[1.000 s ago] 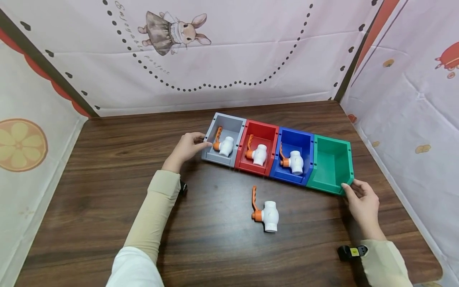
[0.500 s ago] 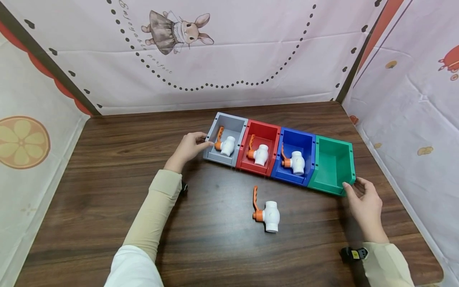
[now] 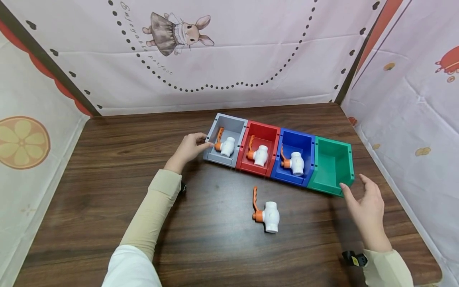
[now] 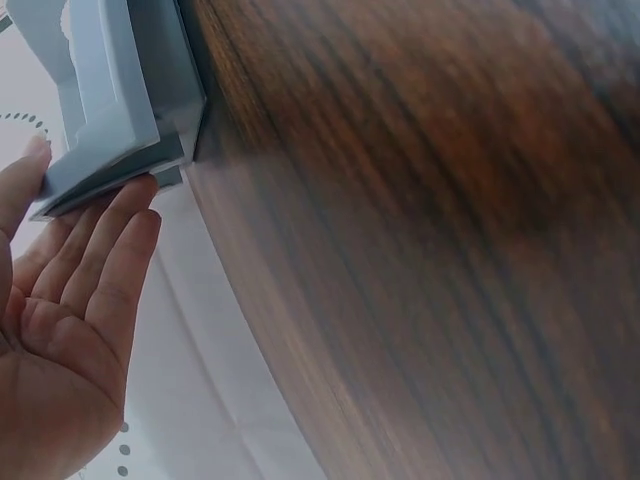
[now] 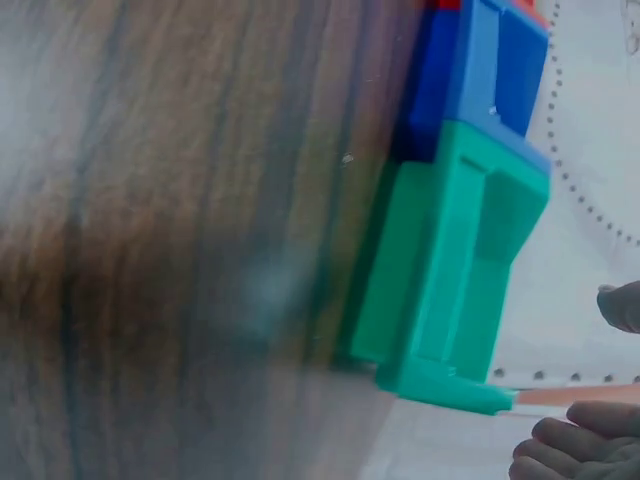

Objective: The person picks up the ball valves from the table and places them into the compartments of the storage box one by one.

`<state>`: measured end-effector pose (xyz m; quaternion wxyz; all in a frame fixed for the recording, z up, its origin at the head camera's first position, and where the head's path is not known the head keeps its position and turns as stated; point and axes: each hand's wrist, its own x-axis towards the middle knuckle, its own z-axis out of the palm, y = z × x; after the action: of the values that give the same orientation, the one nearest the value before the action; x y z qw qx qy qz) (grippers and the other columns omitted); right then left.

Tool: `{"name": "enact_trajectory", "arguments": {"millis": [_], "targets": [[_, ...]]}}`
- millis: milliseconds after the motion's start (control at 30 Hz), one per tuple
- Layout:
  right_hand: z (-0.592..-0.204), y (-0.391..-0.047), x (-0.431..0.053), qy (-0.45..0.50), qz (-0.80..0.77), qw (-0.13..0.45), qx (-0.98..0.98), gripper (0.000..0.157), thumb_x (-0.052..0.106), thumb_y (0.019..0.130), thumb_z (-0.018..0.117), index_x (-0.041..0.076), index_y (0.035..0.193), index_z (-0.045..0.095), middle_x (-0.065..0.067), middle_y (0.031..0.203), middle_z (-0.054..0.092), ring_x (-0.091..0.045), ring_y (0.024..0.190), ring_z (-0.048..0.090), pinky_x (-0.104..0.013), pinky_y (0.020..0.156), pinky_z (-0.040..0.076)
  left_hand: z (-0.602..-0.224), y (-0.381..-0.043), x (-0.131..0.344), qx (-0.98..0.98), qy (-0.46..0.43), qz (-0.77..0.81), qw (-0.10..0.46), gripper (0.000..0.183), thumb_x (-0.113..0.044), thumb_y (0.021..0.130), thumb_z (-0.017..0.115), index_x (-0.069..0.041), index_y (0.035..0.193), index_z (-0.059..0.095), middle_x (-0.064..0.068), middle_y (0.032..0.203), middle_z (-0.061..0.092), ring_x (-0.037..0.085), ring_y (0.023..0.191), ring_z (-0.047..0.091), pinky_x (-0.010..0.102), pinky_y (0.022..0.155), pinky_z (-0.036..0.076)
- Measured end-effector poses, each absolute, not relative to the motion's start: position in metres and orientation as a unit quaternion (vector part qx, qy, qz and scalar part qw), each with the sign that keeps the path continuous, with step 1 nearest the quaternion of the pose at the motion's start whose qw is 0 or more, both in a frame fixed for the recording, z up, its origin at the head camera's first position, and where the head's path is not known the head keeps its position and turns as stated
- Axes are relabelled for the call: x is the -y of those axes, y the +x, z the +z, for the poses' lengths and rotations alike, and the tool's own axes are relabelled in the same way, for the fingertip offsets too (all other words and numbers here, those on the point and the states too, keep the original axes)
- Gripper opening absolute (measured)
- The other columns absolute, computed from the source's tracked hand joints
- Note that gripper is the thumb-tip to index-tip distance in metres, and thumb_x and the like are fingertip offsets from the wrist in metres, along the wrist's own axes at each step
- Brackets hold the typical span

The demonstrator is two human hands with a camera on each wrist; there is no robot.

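My left hand (image 3: 188, 150) holds the side wall of the grey bin (image 3: 222, 160), its thumb at the rim and fingers along the outside, as the left wrist view shows. My right hand (image 3: 367, 209) is spread beside the near right corner of the green bin (image 3: 328, 167); in the right wrist view its thumb and fingers stand apart from that bin. Between these two bins sit a red bin (image 3: 251, 169) and a blue bin (image 3: 288, 177), all joined in a row. A white ball valve (image 3: 271, 217) with an orange lever lies on the table in front.
The grey, red and blue bins each hold a similar valve: one in grey (image 3: 227, 146), one in red (image 3: 260, 155), one in blue (image 3: 297, 163). Nothing shows inside the green bin. The brown wooden table (image 3: 118, 167) is bounded by printed cloth (image 3: 251, 48) behind and at the sides.
My right hand has let go of the green bin's corner and drawn slightly back, with thumb and fingers spreading apart. The left hand keeps its place on the grey bin.
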<state>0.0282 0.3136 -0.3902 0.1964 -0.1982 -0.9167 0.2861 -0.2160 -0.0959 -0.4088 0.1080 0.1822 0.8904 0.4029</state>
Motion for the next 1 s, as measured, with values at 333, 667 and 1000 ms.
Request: {"name": "enact_trajectory", "arguments": {"millis": [333,667,1000], "targets": [[-0.382,0.030,-0.291,-0.083,0.270,0.224,0.933,0.064,0.003,0.074,0.078,-0.013,0.128,0.047,-0.035,0.126,0.049,-0.051,0.117,0.045,-0.065,0.090,0.037,-0.410,-0.217,0.096,-0.892,0.181,0.402,0.106,0.041,-0.028,0.091,0.065,0.001,0.120,0.061,0.018,0.115,0.065,0.029,0.107,0.061,0.044,0.092,0.049],[-0.379,0.029,-0.280,-0.063,0.276,0.136,0.949,0.086,0.029,0.071,0.084,-0.008,0.136,0.041,-0.035,0.135,0.043,-0.049,0.128,0.037,-0.066,0.095,0.034,-0.412,-0.218,0.093,-0.897,0.191,0.385,0.100,0.041,-0.028,0.092,0.063,0.001,0.120,0.061,0.017,0.113,0.065,0.027,0.101,0.061,0.043,0.088,0.049],[-0.382,0.026,-0.275,-0.017,0.269,0.092,0.959,0.096,0.029,0.061,0.089,-0.007,0.136,0.041,-0.034,0.138,0.040,-0.049,0.131,0.034,-0.068,0.093,0.035,-0.415,-0.218,0.095,-0.897,0.185,0.389,0.103,0.042,-0.028,0.092,0.063,0.000,0.122,0.059,0.017,0.117,0.064,0.028,0.106,0.061,0.043,0.091,0.049]]}}
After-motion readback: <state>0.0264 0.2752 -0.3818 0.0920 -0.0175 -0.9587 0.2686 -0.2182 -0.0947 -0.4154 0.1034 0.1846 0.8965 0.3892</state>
